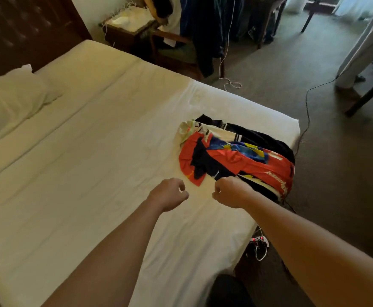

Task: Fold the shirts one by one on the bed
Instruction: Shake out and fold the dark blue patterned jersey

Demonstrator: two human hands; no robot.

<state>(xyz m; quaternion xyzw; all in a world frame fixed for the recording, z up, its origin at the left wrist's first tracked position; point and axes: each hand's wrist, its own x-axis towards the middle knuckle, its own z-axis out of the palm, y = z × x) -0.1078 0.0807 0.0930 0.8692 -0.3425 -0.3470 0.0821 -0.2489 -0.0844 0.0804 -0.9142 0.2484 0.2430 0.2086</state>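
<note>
**White sheet, a heap of shirts near the bed's right edge**

White bedding covers the bed (97,134), which fills the left and centre of the frame. A pillow (10,100) lies at the far left, below a dark padded headboard (15,29) in the upper left corner.

In the lower centre the left hand (169,193) hovers over bare sheet just left of the shirts, its fingers (182,187) loosely curled and narrow, holding nothing. Close beside it, the right hand (230,191) sits at the near edge of the pile of shirts (236,151), its fingers curled at a dark fold of cloth; whether they actually pinch the fabric cannot be told.

The pile rests right of centre, by the bed's right edge. It is crumpled, with its long axis running from the upper left to the lower right of the frame. A red-orange shirt (247,165) with blue and yellow print lies on top, a dark navy piece (203,162) crosses it, and a pale shirt (187,131) pokes out at the upper left end. A black garment (258,136) lines the far side.

Above, a wooden nightstand (128,25) and a chair draped in dark clothes (203,29) stand by the wall. At the right, cables (307,111) trail over grey carpet (325,173).
</note>
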